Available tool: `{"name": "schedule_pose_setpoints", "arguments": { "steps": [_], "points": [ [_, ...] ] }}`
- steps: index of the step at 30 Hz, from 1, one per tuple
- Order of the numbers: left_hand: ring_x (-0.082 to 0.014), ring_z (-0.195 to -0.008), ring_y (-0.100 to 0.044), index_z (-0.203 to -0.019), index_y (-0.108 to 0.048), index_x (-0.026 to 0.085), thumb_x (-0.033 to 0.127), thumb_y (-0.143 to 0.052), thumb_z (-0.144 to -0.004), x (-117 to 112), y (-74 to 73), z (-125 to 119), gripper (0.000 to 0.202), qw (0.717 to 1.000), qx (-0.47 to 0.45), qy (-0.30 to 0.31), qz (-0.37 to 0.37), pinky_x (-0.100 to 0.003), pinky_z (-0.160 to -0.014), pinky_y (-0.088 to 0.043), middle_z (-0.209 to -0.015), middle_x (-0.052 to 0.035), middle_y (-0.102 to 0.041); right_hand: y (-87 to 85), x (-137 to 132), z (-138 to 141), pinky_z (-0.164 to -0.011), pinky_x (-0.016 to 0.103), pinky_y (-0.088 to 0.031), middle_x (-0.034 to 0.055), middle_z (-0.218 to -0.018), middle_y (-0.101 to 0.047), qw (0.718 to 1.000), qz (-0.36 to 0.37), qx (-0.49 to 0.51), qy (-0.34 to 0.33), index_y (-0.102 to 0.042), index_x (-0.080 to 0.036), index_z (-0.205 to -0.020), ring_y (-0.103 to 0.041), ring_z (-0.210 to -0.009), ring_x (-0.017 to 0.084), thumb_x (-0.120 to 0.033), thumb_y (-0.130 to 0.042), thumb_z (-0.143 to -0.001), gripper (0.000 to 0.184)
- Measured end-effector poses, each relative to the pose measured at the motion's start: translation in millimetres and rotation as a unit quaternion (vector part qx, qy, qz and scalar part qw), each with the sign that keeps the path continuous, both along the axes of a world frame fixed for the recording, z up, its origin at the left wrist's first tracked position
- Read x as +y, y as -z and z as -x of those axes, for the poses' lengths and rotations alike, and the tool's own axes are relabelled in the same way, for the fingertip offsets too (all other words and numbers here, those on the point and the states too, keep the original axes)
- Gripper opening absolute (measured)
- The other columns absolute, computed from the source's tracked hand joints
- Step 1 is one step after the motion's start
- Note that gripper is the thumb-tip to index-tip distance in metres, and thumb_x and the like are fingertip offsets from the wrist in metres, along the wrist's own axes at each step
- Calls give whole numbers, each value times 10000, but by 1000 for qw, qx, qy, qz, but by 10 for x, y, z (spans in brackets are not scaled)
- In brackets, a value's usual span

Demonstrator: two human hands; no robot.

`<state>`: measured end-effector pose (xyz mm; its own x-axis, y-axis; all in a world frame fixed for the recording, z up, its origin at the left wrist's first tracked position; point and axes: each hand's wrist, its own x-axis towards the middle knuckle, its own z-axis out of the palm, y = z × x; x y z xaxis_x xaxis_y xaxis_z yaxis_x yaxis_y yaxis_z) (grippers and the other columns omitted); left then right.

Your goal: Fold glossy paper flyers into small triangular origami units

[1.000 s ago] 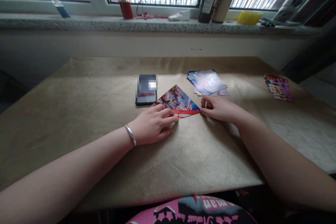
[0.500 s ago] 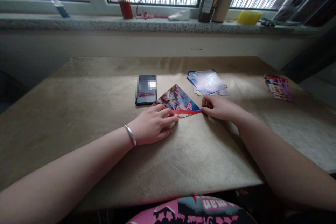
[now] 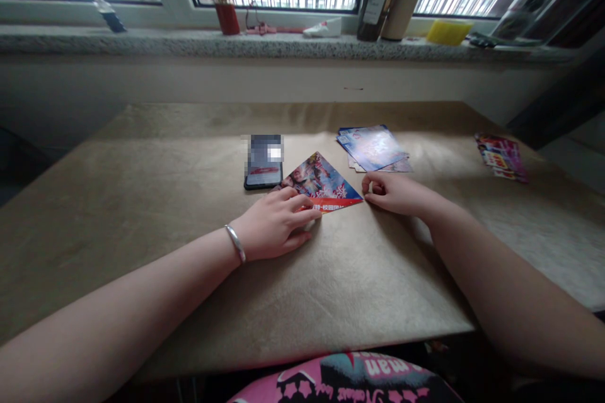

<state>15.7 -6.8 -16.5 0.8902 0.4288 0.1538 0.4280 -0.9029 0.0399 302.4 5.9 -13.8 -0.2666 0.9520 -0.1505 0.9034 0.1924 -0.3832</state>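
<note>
A colourful printed sheet of paper folded into a triangle [image 3: 326, 184] lies on the table with its point away from me and a red strip along its near edge. My left hand [image 3: 278, 223] rests over its left corner, fingers stretched out and lying flat. That corner is hidden under the hand. At the triangle's right corner is my right hand [image 3: 378, 192], thumb and forefinger curled together in a pinch. Whether the paper's tip is between those fingers is too small to tell.
A phone [image 3: 263, 164] lies just left of the triangle. Behind my right hand is a small stack of printed sheets [image 3: 373, 146]. More printed papers [image 3: 501, 157] lie at the table's far right. Jars and a yellow object [image 3: 449, 32] stand along the stone windowsill [image 3: 179, 44].
My right hand has shifted very slightly at the right corner. My left hand and the folded paper look the same.
</note>
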Motion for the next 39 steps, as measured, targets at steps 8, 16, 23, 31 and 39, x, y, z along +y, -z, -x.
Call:
{"name": "schedule_pose_setpoints", "arguments": {
  "steps": [8,16,23,31,39],
  "points": [
    [-237,-1010,-468,-1211,-550,225,382,-481,-885,-3,-15,-10,369,1000,-5,-5,3,-397,-925,-404,-1147,-77,-564,0,-115,135,-617,254,-411,34,-802,-615,986,-141,30,-82,-587,-194,-802,-550,-690,145,-190,-543,-770,54],
    [-241,-1011,-448,-1229,-543,241,377,-461,-893,21,0,-18,373,1000,-7,-11,6,-414,-950,-386,-1106,-79,-553,48,-206,333,-707,279,-439,54,-884,-652,941,-223,38,-252,-704,-228,-905,-570,-803,160,-179,-482,-872,230],
    [-253,-1043,-434,-1249,-526,271,354,-460,-886,18,9,-40,378,1000,6,-28,5,-456,-974,-353,-1168,-75,-525,77,-213,427,-751,291,-456,68,-967,-651,923,-248,36,-291,-688,-222,-1005,-560,-866,164,-164,-446,-885,277],
    [-252,-1046,-437,-1209,-551,265,333,-473,-877,7,-3,-65,348,999,0,-31,-10,-444,-969,-364,-1152,-74,-530,32,-218,427,-726,295,-443,72,-952,-640,911,-266,-8,-316,-672,-217,-1009,-535,-847,174,-139,-461,-857,272],
    [-226,-999,-487,-1115,-597,228,268,-429,-908,33,-36,-41,270,1000,-16,4,-17,-414,-939,-411,-1106,-77,-570,60,-226,359,-733,304,-436,73,-1016,-628,916,-258,-23,-306,-658,-234,-1043,-524,-882,184,-131,-476,-834,295]
  ]
}}
